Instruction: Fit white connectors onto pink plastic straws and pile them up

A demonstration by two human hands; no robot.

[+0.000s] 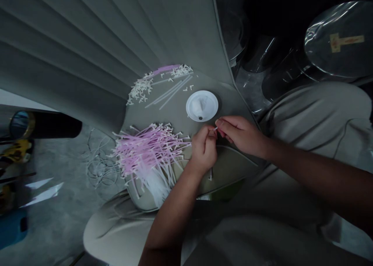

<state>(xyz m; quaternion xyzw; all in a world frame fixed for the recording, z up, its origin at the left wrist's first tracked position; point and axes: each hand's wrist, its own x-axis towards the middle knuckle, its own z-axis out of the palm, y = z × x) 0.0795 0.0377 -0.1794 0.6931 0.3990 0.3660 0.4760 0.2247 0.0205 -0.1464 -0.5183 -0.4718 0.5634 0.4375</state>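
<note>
My left hand [204, 146] is closed in a pinch on a thin white tube [215, 128], whose short end shows at the fingertips. Meeting it there, the fingers of my right hand [239, 135] are pinched together; what they grip is mostly hidden. Just beyond the hands sits a shallow white dish [214, 112] with a white lump and a dark spot in it. To the left of my left hand lies a heap of thin pink tubes [151, 145] with small white end pieces. Plain white tubes [157, 180] stick out below that heap.
Everything lies on a grey padded chair seat [175, 116], its ribbed backrest [163, 25] rising behind. Small white connectors [141, 89] and several loose pale tubes [173, 91] are at the seat's back. Thin cord [101, 168] lies tangled on the floor. Shiny dark stools [340, 40] stand at right.
</note>
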